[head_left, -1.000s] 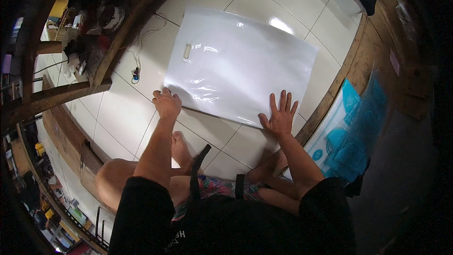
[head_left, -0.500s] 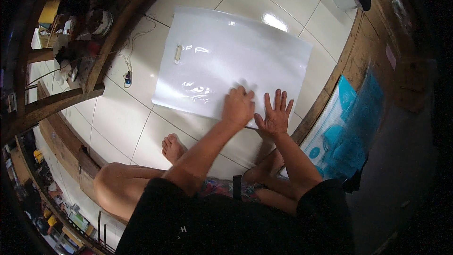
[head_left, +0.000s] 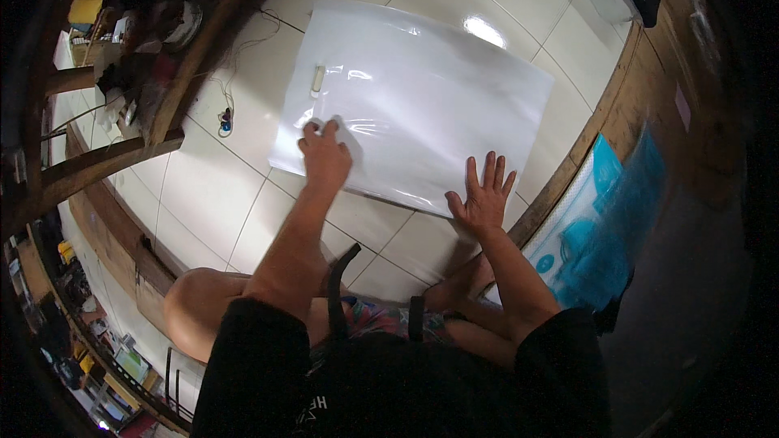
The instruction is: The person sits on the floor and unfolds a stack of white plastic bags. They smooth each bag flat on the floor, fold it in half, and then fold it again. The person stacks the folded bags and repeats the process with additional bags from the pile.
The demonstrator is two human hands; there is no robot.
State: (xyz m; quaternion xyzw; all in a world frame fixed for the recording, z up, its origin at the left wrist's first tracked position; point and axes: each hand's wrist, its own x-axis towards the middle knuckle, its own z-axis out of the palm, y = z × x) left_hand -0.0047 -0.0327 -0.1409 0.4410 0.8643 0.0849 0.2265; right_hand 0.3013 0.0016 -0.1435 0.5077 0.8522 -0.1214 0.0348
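white plastic bag [head_left: 438,105] laid out on tiled floor [head_left: 215,203], mostly flat, still rippled by slot [head_left: 317,81]; right hand [head_left: 484,204] splayed palm-down at bag's near right corner; left hand [head_left: 328,164] half-curled toward left edge, grip unclear

A glossy, plain white rectangular plastic sheet [head_left: 430,105]; cream square floor tiles [head_left: 211,203] with a grid of dark lines; a white and turquoise flat plastic package [head_left: 592,247]; a black fabric shirt [head_left: 438,389] with white print; multicoloured patterned cloth shorts [head_left: 377,321].
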